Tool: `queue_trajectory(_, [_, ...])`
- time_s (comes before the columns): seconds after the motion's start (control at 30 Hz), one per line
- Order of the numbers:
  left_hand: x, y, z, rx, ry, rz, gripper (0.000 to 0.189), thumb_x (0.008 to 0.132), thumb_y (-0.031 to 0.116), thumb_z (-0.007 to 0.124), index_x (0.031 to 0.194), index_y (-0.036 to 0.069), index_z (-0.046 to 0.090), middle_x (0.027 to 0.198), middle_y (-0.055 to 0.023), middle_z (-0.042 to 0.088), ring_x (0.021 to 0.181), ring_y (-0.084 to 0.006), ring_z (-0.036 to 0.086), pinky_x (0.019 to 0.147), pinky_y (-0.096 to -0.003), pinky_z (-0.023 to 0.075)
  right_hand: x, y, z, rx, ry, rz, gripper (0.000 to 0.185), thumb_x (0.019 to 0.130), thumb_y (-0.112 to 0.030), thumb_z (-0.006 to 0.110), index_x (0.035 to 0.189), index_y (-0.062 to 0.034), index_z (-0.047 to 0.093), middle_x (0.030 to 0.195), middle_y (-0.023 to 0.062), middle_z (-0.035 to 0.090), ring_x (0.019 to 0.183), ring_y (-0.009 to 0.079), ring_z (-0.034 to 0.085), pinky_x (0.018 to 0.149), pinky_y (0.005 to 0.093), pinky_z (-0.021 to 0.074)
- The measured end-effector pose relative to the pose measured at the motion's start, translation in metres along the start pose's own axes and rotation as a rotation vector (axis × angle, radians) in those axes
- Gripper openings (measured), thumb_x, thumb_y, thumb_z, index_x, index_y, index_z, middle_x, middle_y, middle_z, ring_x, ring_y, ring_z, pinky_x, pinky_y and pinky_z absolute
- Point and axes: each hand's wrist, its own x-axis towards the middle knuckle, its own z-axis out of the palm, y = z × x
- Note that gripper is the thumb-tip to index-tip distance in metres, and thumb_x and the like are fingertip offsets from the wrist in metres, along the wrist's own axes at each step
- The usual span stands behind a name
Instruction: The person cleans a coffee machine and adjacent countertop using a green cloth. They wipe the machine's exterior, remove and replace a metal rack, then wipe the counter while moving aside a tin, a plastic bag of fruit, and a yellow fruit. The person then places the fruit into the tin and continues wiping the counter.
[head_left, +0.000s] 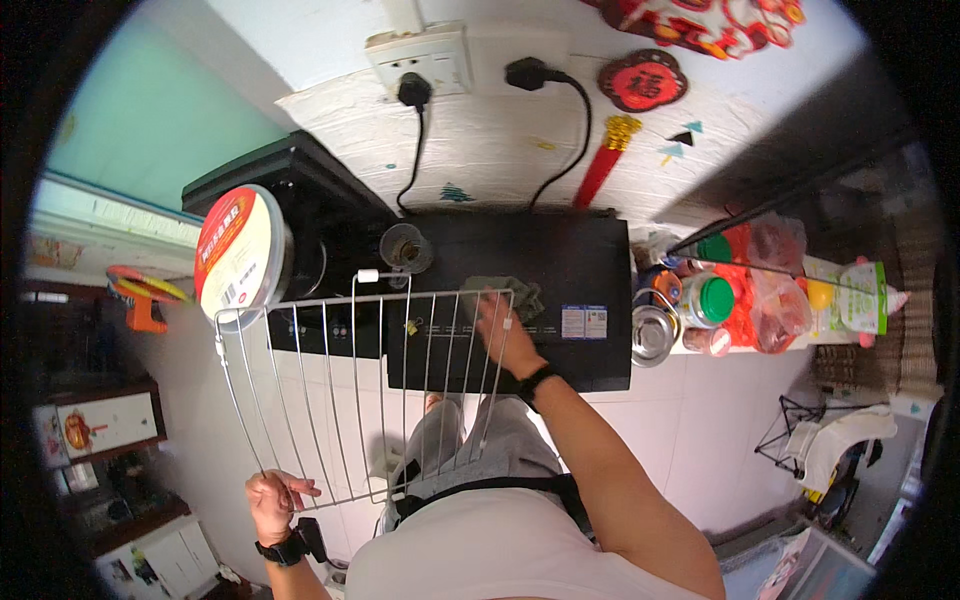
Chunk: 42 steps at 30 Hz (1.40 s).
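Observation:
My left hand (276, 495) grips the near left corner of a wire rack (382, 390). The rack slants up in front of my legs, and its far edge hangs over a black appliance top (585, 262). On that surface lies a crumpled dark green cloth (527, 296). My right hand (504, 330) is on the cloth, its fingers seen partly behind the rack's wires. Left of the cloth stands a clear glass (406, 249) with something brownish in its bottom.
A round lidded tub (244, 251) stands at left beside a black cooktop (330, 232). Power cords run up to a wall socket (420, 64). At right, a shelf holds a steel kettle (654, 335), a green-lidded jar (709, 298) and bags. A folding chair (832, 446) stands on the floor.

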Motion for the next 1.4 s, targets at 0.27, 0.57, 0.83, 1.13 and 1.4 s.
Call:
queue_trajectory(0.27, [-0.04,-0.024,-0.004,-0.111,0.119,-0.065,0.057,0.089,0.048,0.055,0.054,0.006,0.039,0.064,-0.024,0.063,0.052,-0.0309,0.064,0.046,-0.0374,0.0528,0.09,0.033,-0.009,-0.409,-0.113,0.061,0.044,0.092,-0.023,0.047,0.134,-0.0133,0.043,0.149,0.0084,0.029,0.138,0.0315,0.025,0.099,0.0604,0.0325])
queue_trajectory(0.57, [-0.043,-0.038,0.005,-0.04,0.177,-0.178,0.064,0.086,0.055,0.055,0.048,0.007,0.038,0.055,-0.0226,0.06,0.042,-0.0295,0.059,0.048,-0.0413,0.0531,0.133,0.01,0.024,-0.178,-0.034,-0.047,0.044,0.094,-0.013,0.04,0.136,-0.0228,0.043,0.147,0.0165,0.031,0.135,0.0403,0.026,0.106,0.0555,0.0247])
queue_trajectory(0.83, [-0.029,-0.047,0.013,-0.08,0.273,-0.189,0.055,0.094,0.044,0.048,0.056,0.007,0.037,0.053,-0.0209,0.056,0.047,-0.0359,0.062,0.032,-0.0327,0.0454,0.124,0.071,-0.028,-0.202,0.145,0.053,0.043,0.085,-0.005,0.042,0.126,-0.0097,0.051,0.134,0.0175,0.047,0.126,0.0337,0.042,0.105,0.0472,0.0315])
queue_trajectory(1.13, [-0.014,-0.054,0.006,-0.024,0.158,-0.245,0.051,0.098,0.039,0.039,0.059,0.006,0.042,0.058,-0.0231,0.059,0.041,-0.0314,0.059,0.036,-0.0323,0.0469,0.108,0.13,-0.054,-0.269,0.528,0.454,0.051,0.076,0.003,0.048,0.126,-0.0036,0.049,0.133,0.0223,0.045,0.124,0.0408,0.04,0.103,0.0493,0.0332])
queue_trajectory(1.4, [0.002,-0.04,0.023,0.052,0.18,-0.209,0.057,0.096,0.043,0.041,0.056,0.002,0.044,0.054,-0.0215,0.057,0.036,-0.0265,0.052,0.046,-0.0353,0.0512,0.017,0.005,0.006,-0.114,-0.053,-0.089,0.048,0.081,-0.003,0.044,0.128,-0.0105,0.05,0.137,0.0165,0.045,0.13,0.032,0.039,0.104,0.0492,0.032])
